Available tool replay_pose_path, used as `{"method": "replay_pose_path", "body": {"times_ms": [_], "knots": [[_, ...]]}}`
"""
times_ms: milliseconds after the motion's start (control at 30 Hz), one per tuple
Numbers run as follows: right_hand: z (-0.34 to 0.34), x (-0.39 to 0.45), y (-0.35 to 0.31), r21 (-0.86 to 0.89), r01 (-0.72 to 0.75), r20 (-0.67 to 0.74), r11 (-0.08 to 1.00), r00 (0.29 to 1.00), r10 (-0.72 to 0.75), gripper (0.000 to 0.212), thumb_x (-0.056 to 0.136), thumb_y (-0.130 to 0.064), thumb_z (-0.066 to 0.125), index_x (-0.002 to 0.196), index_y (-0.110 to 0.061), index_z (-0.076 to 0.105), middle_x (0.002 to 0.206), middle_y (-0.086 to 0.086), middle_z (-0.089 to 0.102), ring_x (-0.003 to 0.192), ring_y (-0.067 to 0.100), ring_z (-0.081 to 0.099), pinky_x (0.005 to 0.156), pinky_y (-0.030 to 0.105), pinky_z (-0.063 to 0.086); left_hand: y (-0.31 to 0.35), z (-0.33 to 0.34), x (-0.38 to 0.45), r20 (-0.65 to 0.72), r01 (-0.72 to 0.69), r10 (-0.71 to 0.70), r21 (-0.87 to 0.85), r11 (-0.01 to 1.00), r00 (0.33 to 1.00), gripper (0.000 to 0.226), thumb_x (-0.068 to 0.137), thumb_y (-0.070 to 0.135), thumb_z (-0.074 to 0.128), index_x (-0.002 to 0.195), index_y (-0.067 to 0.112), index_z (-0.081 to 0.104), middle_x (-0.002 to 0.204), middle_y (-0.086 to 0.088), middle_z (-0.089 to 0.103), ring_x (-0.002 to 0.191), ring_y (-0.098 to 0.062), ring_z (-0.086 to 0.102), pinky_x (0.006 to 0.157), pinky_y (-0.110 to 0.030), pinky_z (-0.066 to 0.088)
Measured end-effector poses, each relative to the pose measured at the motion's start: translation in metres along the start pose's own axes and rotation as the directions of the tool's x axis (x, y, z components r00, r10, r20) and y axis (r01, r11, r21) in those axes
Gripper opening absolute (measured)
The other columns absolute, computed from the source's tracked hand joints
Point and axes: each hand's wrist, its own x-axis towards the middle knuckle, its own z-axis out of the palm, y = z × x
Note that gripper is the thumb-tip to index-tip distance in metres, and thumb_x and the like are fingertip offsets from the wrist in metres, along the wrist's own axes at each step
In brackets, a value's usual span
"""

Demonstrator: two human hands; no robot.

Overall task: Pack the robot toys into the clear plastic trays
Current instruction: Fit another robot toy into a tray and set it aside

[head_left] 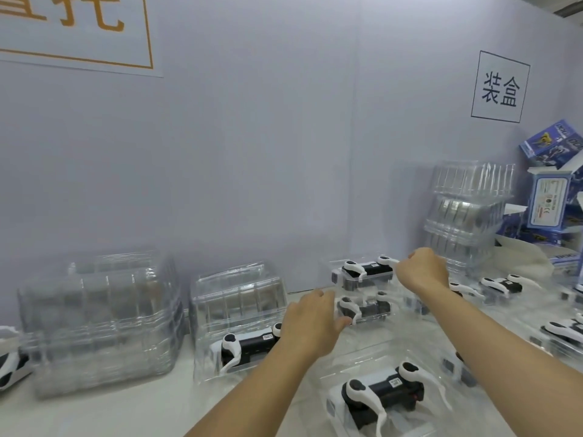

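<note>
Left hand (pixel 310 323): yours, fingers spread against the lower clear plastic tray (pixel 362 313). Right hand (pixel 422 271): curled on the upper black-and-white robot toy (pixel 367 269), twelve o'clock. Risk: stacked trays likely slipped if nudged sideways.

We grip top toy tray (pixel 362 272) with right hand (pixel 422 272), left hand (pixel 310 323) steadying lower tray (pixel 364 309).
</note>
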Motion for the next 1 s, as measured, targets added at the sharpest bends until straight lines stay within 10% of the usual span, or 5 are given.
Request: {"method": "replay_pose_path", "body": {"times_ms": [233,400,767,1000], "knots": [[-0.007,-0.007,-0.002,0.007,-0.013,0.049,1.0,0.999,0.013,0.012,0.079,-0.002,0.047,0.07,-0.01,0.046,0.07,0.008,0.046,0.059,0.024,0.042,0.053,0.029,0.031,-0.008,-0.003,-0.012,0.017,0.039,-0.038,-0.072,0.997,0.999,0.047,0.098,0.052,0.048,0.134,0.021,0.042,0.139,0.003,0.049,0.129,-0.019,0.044,0.111,-0.046,0.026],[-0.007,-0.014,-0.009,-0.047,0.022,0.101,0.999,0.995,-0.017,0.037,0.084,-0.002,0.05,0.119,-0.005,0.061,0.125,0.016,0.058,0.096,0.032,0.051,0.077,0.035,0.039,-0.036,-0.019,-0.038,-0.091,0.03,-0.038,-0.087,0.996,0.995,0.045,0.098,0.055,0.046,0.133,0.026,0.046,0.139,0.01,0.046,0.128,-0.012,0.041,0.106,-0.037,0.023],[-0.02,-0.02,-0.008,-0.283,0.087,0.143,0.955,0.989,-0.047,0.012,0.086,0.002,0.052,0.087,0.0,0.063,0.086,0.017,0.062,0.076,0.031,0.058,0.058,0.031,0.043,-0.132,-0.088,-0.128,-0.385,0.177,-0.26,-0.239,0.955,0.885,0.01,0.095,0.042,0.057,0.103,0.042,0.05,0.105,0.023,0.052,0.105,-0.008,0.049,0.101,-0.04,0.039],[-0.002,-0.06,-0.066,-0.341,0.199,0.077,0.919,0.98,-0.184,0.048,0.084,-0.005,0.054,0.131,-0.013,0.053,0.129,0.014,0.057,0.121,0.036,0.05,0.096,0.043,0.037,-0.168,-0.094,-0.149,-0.511,0.317,-0.464,-0.352,0.881,0.723,0.016,0.091,0.025,0.066,0.105,0.03,0.058,0.112,0.004,0.052,0.109,-0.019,0.047,0.098,-0.037,0.039]]}}
